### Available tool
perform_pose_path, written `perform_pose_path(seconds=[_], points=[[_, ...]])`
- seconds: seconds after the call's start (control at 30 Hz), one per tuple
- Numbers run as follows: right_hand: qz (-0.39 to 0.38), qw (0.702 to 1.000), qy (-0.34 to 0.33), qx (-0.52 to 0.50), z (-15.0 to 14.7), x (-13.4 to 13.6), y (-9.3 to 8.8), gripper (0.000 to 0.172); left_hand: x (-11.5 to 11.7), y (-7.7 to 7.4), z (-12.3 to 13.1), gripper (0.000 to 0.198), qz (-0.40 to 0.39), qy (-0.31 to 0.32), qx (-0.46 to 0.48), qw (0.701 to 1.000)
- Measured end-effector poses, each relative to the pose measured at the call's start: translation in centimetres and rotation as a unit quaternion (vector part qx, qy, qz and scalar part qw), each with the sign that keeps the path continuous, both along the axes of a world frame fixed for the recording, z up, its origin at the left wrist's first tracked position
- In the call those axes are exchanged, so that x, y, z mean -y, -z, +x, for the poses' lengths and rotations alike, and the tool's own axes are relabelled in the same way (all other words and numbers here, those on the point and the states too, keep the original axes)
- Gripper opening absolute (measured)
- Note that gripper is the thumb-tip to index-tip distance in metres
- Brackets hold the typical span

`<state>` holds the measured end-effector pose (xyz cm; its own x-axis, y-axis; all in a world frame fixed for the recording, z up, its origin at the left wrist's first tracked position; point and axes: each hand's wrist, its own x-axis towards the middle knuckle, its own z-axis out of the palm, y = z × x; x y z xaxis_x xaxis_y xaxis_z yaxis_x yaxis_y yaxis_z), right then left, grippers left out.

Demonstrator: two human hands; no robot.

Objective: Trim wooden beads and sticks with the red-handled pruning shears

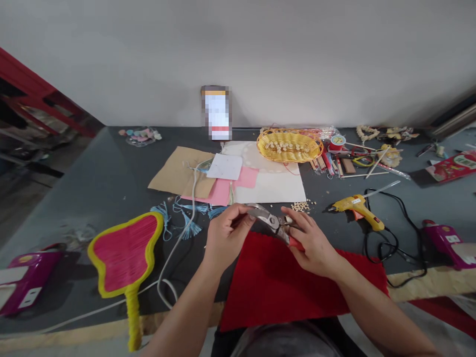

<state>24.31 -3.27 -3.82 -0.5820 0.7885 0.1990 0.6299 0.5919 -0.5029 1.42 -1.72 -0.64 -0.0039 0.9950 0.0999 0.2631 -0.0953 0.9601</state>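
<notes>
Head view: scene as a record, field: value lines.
Right hand: holds red-handled pliers
Left hand: pinched at the pliers' tip; whether on metal or something small, unclear
Below hands: red cloth
Left side: yellow-edged pink fan
Right side: yellow glue gun
Back: yellow basket with small pale pieces; phone against wall

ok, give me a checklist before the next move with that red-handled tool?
1. Right hand on the red-handled tool: ok.
2. Left hand clear of its metal end: not ok, fingertips are right at it.
3. Jaws free: cannot tell, too small.
4. Glue gun off the red cloth: ok, it lies apart.
5. Glue gun cold: cannot tell.
6. Pale beads all in the yellow basket: not ok, a pile lies outside.
</notes>
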Motion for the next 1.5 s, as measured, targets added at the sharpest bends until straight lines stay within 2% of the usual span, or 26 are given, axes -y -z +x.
perform_pose_path(seconds=[0.47,0.73,0.93,1.13,1.5], points=[[0.005,0.999,0.005,0.036,0.11,-0.09,-0.18,0.037,-0.16,-0.08,0.16,0.010,0.020,-0.005,-0.009,1.000],[-0.014,0.999,0.016,-0.029,-0.07,0.13,0.27,0.041,-0.42,0.07,0.26,0.016,0.012,-0.012,-0.047,0.999],[-0.014,0.996,0.065,-0.052,0.12,-0.19,0.36,0.033,-0.21,-0.10,0.32,0.015,-0.008,-0.016,-0.037,0.999],[0.009,1.000,0.028,-0.003,0.10,-0.18,-0.17,0.036,-0.19,-0.36,0.10,0.015,0.008,-0.031,-0.048,0.998],[0.005,1.000,0.003,-0.022,-0.11,0.01,0.06,0.039,-0.26,0.38,0.02,0.013,0.052,-0.042,-0.058,0.996]])
